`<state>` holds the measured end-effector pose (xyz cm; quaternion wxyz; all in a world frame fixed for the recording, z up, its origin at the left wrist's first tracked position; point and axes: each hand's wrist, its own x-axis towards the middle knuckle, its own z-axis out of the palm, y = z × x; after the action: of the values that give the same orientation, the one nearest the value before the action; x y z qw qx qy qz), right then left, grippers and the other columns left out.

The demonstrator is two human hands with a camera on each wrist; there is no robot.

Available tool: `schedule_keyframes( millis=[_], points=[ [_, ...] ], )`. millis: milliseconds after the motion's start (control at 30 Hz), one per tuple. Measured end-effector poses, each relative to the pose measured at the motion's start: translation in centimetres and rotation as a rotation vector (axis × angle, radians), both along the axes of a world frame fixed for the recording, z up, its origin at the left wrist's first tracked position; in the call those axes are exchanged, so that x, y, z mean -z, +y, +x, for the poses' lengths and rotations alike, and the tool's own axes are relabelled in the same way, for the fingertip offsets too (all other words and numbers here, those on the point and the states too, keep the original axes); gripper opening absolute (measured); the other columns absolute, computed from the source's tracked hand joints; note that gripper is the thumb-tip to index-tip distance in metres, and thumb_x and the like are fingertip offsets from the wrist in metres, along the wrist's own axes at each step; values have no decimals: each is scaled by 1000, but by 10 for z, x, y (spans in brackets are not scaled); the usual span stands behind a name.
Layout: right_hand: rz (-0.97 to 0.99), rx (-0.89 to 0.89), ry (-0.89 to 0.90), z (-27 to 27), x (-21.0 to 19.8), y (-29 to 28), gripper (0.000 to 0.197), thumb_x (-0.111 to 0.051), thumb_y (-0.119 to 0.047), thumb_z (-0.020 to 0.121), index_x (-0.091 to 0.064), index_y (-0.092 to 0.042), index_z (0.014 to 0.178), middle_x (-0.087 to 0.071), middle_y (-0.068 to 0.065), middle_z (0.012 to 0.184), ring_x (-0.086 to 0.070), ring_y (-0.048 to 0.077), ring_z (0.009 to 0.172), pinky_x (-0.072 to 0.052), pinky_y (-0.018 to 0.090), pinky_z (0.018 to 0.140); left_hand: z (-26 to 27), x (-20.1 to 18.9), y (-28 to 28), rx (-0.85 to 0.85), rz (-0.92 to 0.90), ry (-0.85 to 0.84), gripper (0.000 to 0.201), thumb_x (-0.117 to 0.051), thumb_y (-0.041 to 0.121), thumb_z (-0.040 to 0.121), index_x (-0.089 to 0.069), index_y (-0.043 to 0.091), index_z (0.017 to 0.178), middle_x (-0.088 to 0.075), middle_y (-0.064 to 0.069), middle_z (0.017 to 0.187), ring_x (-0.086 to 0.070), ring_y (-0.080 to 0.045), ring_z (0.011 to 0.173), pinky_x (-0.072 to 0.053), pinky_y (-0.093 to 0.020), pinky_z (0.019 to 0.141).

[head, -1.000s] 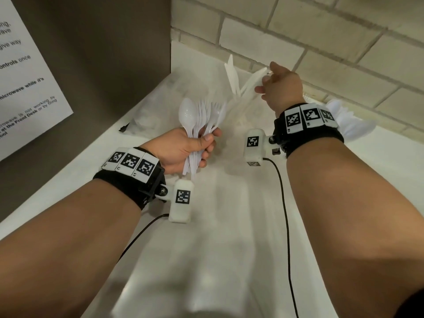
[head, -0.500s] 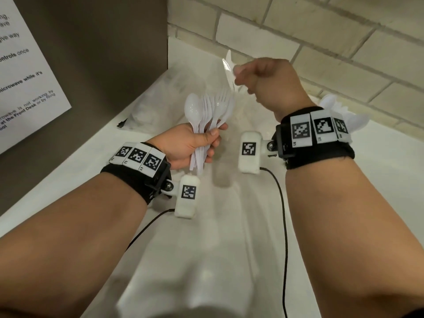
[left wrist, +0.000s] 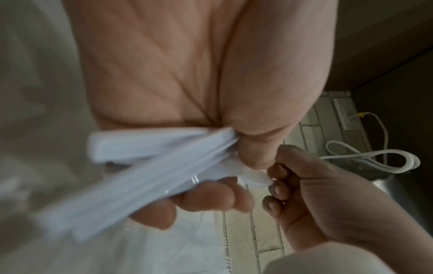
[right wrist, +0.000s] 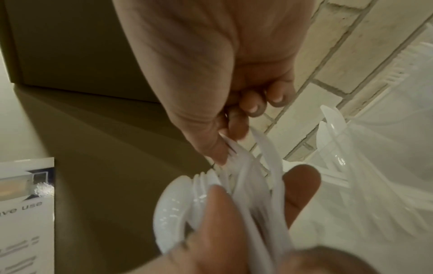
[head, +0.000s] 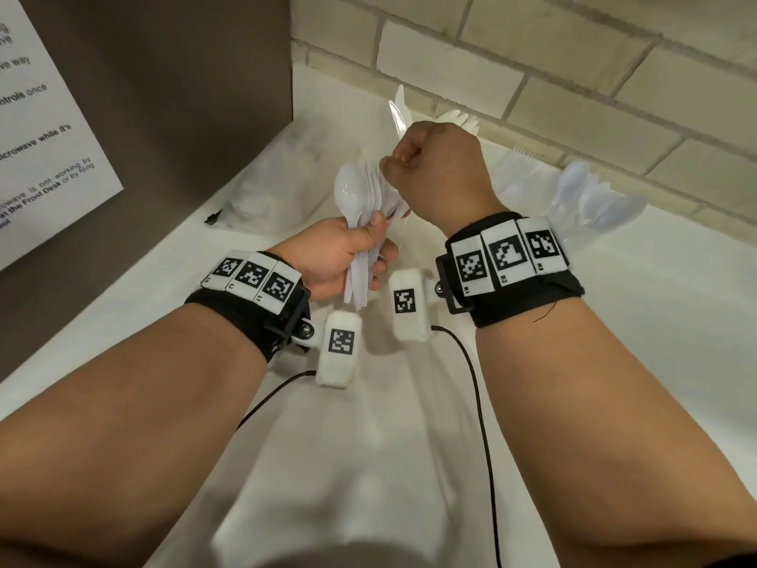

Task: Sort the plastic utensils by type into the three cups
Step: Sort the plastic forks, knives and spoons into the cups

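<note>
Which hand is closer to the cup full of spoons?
Right. The right hand is just left of the cup of spoons, pinching a fork. The left hand grips the bundle farther left.

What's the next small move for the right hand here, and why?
Probably lift the pinched white plastic fork clear of the bunch of white plastic utensils and carry it to its cup. The right hand pinches the fork's tines in the right wrist view, while the left hand grips the bunch's handles.

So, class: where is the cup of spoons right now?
In the head view the cup of spoons stands at the right on the white counter, just beyond the right hand's wristband, below the brick wall.
</note>
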<state>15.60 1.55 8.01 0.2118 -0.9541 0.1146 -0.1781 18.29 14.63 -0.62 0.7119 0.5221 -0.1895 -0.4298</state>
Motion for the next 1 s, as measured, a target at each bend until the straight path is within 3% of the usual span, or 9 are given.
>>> schedule_keyframes(
  millis=[67, 133, 200, 300, 433, 533, 733, 900, 1000],
  points=[
    [83, -26, 31, -1, -2, 0, 23, -60, -30, 89, -64, -7, 91, -53, -11, 68, -53, 5, 60, -43, 7, 58, 1, 1, 0, 3, -27, -11, 26, -40, 30, 100, -61, 15, 98, -51, -1, 61, -51, -16, 56, -50, -30, 60],
    [118, -69, 83, -5, -5, -1, 29, -62, -40, 88, -62, -12, 95, -51, -15, 69, -53, 0, 62, -37, 2, 52, 2, 3, 1, -15, -14, -45, 26, -40, 31, 101, -59, 13, 105, -48, 2, 59, -52, -15, 54, -51, -28, 59],
    [131, -117, 132, -9, -4, -1, 33, -66, -45, 84, -57, -17, 101, -52, -16, 75, -53, -2, 62, -36, 1, 50, 3, 5, 1, -11, -5, -104, 22, -46, 34, 97, -59, 16, 97, -45, 1, 62, -47, -14, 52, -50, -31, 57],
    [116, -159, 100, -13, 2, -3, 38, -69, -39, 84, -58, -16, 112, -54, -10, 95, -51, -2, 64, -35, -1, 55, 0, 2, -3, -3, -10, -147, 21, -53, 39, 89, -56, 20, 81, -44, 0, 65, -41, -12, 49, -42, -30, 55],
    [136, -179, 69, -15, 4, -9, 36, -68, -29, 87, -58, -20, 121, -51, -14, 106, -47, -2, 83, -30, -7, 67, -1, 1, -3, -8, -29, -87, 39, -44, 53, 89, -44, 14, 96, -48, 2, 66, -39, -11, 50, -39, -27, 53],
    [151, -113, 24, -14, 6, -15, 34, -68, -24, 87, -60, -18, 119, -52, -11, 103, -48, 4, 87, -31, -5, 64, -1, 0, -3, 47, -71, -15, 38, -38, 52, 92, -47, 16, 100, -49, 0, 68, -39, -12, 52, -41, -27, 54],
    [157, -19, -83, -11, 6, -9, 24, -76, -28, 77, -64, -20, 97, -49, -17, 71, -48, -5, 62, -34, 2, 53, -1, 1, -6, 37, -59, 3, 23, -46, 42, 90, -50, 21, 86, -48, 1, 69, -46, -13, 59, -48, -26, 59],
    [210, 21, -127, -10, 4, -8, 14, -73, -27, 79, -62, -21, 85, -46, -14, 60, -46, -2, 51, -33, 6, 50, -1, 2, -6, -55, 42, -180, 29, -38, 31, 101, -61, 13, 104, -51, 1, 68, -63, -19, 76, -53, -32, 88],
    [215, 42, -76, -9, 3, -9, 14, -71, -32, 82, -62, -21, 83, -48, -14, 61, -46, -1, 55, -34, 8, 53, -2, -2, -4, -75, 107, -337, 24, -41, 29, 101, -59, 14, 100, -54, 1, 69, -60, -14, 65, -53, -27, 71]
  ],
)
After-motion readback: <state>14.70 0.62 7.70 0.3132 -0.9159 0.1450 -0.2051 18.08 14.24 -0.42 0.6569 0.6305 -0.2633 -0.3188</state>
